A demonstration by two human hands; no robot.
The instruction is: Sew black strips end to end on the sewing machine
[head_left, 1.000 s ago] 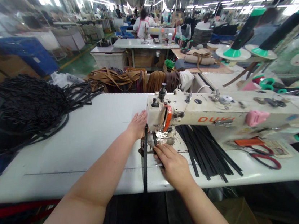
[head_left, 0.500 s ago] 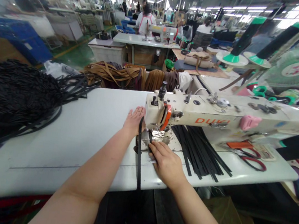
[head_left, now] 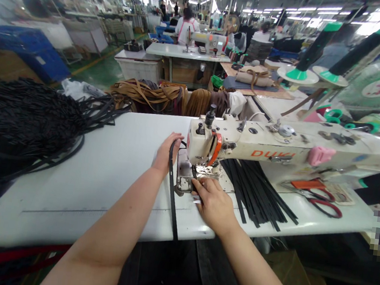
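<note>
The left hand (head_left: 167,154) holds a long, flat black strap (head_left: 172,200) beside the white sewing machine (head_left: 241,142); whether the right hand (head_left: 216,206) grips anything is unclear. Right of both, black strips (head_left: 261,197) lie fanned, any stitching indiscernible.

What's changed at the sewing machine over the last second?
The left hand has shifted left, away from the sewing machine head, and its fingers have bent. The long black strap has swung left with it, its upper part now looped at those fingers; it seems to be held. The right hand stays by the needle plate, the strap bundle where it was.
</note>
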